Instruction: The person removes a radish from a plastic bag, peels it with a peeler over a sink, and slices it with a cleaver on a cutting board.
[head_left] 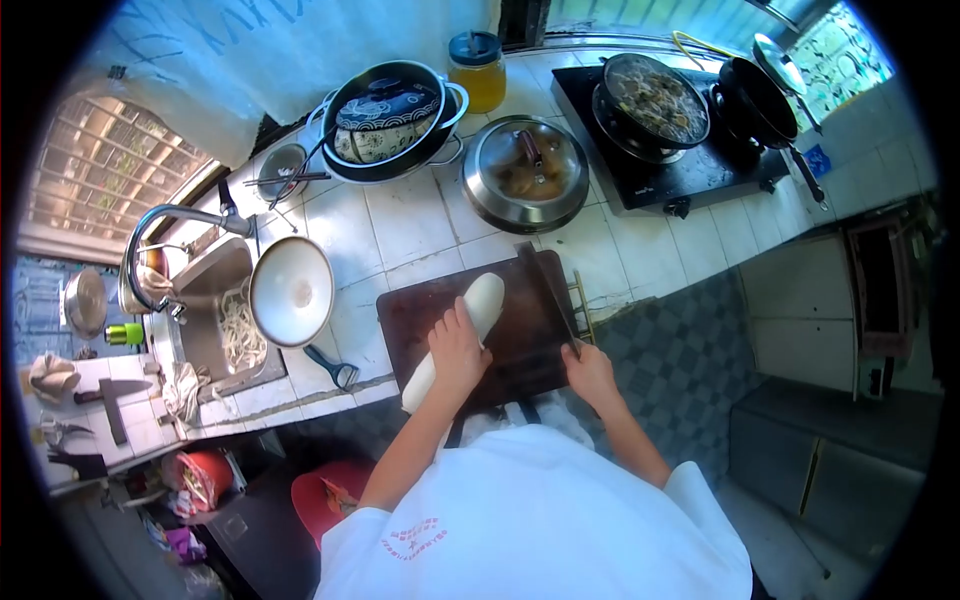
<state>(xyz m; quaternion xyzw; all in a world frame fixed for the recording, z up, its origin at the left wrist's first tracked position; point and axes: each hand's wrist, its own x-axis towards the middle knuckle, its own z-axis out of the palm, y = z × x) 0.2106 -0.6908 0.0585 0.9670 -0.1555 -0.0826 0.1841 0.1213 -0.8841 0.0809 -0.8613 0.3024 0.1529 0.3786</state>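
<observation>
A long white daikon radish (484,303) lies slantwise across the left half of a dark brown cutting board (440,297); its near end juts past the board's edge. My left hand (457,348) is closed over the middle of the radish. In my right hand (590,373), at the board's right edge, is the handle of a kitchen knife (548,295). Its dark blade points away from me over the right side of the board, apart from the radish. The fingers round the handle are partly hidden.
A lidded pan (525,172) stands behind the board, and a gas stove (640,185) with a full pan (655,100) is at back right. Left are a peeler (335,367), a white bowl (291,291) and a sink (205,340) holding pale peelings.
</observation>
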